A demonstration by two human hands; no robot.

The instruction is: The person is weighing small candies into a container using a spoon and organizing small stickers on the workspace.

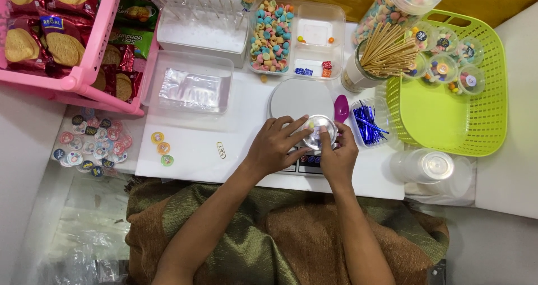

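Olive cloth [269, 234] in the lap, left hand [276, 146] and right hand [338, 156] both clamped on the small clear cup [319, 131] over the scale [301, 100]; squeeze unevenly and candies could spill.

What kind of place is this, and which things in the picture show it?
Probably a small home workspace for packing sweets. Both hands, left hand and right hand, hold a small clear cup over a kitchen scale, beside a tray of colourful candies and a green basket of filled cups.
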